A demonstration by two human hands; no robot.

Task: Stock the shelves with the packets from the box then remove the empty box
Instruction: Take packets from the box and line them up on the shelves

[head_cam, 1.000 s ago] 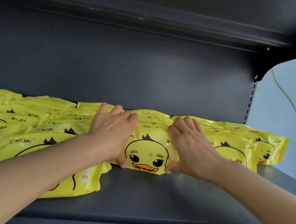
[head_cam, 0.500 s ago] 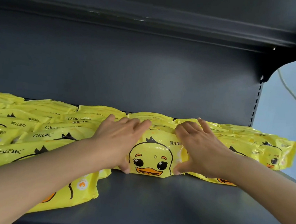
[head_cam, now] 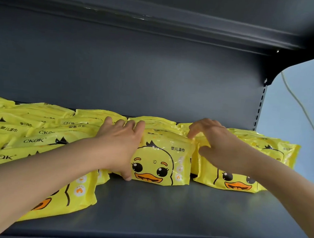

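Note:
Rows of yellow duck-print packets fill the back of a dark grey shelf [head_cam: 163, 205]. One yellow packet [head_cam: 159, 163] stands upright in the middle front. My left hand [head_cam: 119, 144] presses against its left side, fingers straight over the row's top and thumb down by the packet's lower left corner. My right hand [head_cam: 219, 144] is at the packet's top right corner, fingertips curled down on the edge and thumb beneath, pinching it. Another upright duck packet [head_cam: 232, 181] stands to the right, partly behind my right forearm. The box is out of view.
Leaning packets [head_cam: 35, 139] cover the shelf's left half, one lying under my left forearm at the front [head_cam: 72, 195]. The shelf above [head_cam: 163, 8] hangs low overhead. A slotted upright [head_cam: 258, 109] ends the shelf at right, with a pale wall and cable [head_cam: 303, 108] beyond.
My right hand lifted from the packet's right side to its top right corner and curled its fingers there. My left hand stayed on the left side. The view moved closer.

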